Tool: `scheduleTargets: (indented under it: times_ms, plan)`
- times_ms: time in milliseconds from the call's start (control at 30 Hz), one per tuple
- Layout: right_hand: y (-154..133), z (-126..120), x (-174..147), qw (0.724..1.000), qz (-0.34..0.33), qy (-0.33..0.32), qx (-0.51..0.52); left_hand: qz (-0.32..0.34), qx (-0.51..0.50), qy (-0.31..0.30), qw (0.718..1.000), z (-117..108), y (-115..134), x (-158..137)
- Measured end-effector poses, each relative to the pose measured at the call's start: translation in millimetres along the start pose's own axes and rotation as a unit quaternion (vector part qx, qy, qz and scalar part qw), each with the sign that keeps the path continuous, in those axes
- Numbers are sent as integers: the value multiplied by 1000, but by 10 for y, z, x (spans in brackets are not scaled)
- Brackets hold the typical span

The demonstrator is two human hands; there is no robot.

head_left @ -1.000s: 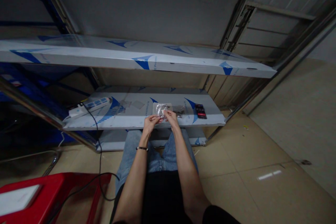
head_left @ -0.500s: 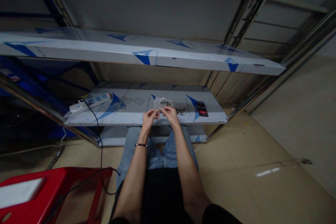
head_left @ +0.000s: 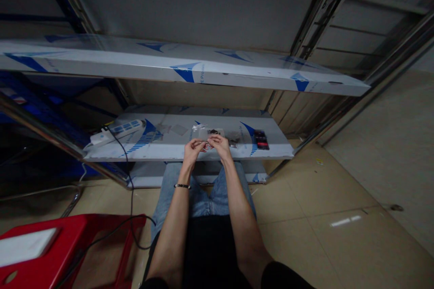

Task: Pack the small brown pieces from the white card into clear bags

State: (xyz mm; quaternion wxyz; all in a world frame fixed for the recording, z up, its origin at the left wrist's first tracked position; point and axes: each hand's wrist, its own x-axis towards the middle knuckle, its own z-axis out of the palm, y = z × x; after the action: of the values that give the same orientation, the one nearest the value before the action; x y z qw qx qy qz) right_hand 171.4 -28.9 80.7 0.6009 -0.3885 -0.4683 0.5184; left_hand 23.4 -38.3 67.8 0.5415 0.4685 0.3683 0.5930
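My left hand (head_left: 193, 151) and my right hand (head_left: 220, 146) meet fingertip to fingertip over the front edge of the shelf (head_left: 169, 148). Both are closed in a pinch around something tiny, too small to name. Just behind the fingers lies a clear plastic bag (head_left: 199, 130). Small dark parts (head_left: 214, 132) rest on a pale sheet beside it. More small metallic pieces (head_left: 233, 141) sit right of my right hand, apart from it.
A white power strip (head_left: 117, 132) with a black cable (head_left: 131, 194) lies at the shelf's left. Dark and red items (head_left: 261, 140) are on its right. An upper shelf (head_left: 217, 72) crosses above. A red stool (head_left: 74, 235) bearing a white slab (head_left: 27, 247) stands at lower left.
My fingers have shifted slightly while staying pinched together. The clear bag behind them looks moved or reshaped to the left, and the small dark parts show more plainly.
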Motion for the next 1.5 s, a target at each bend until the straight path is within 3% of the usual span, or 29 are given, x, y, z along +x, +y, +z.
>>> scheduleTargets:
  times_ms: [133,367,567,900,1067,1267,1400,1500]
  plan:
    - [-17,-6,-5,999,9,-17,27,1,-6,1,1000,-24,50,6]
    - [-44,28,-3,1000,-11,19,4,5,7,-7,1000,-43,112,4]
    - [-38,71,21,999,-37,37,6,10,15,26,999,-30,107,16]
    - [-52,139,7,999,-19,36,-10,11,13,28,999,-31,206,8]
    - [-10,98,33,998,-40,54,-8,11,0,37,999,-44,175,23]
    - [2,114,6,999,-6,33,-32,5,21,32,999,-44,89,54]
    - [66,79,3,998,11,57,-23,0,53,16,998,-51,32,38]
    - [176,-83,63,991,23,133,4,-7,69,9,998,-88,-15,8]
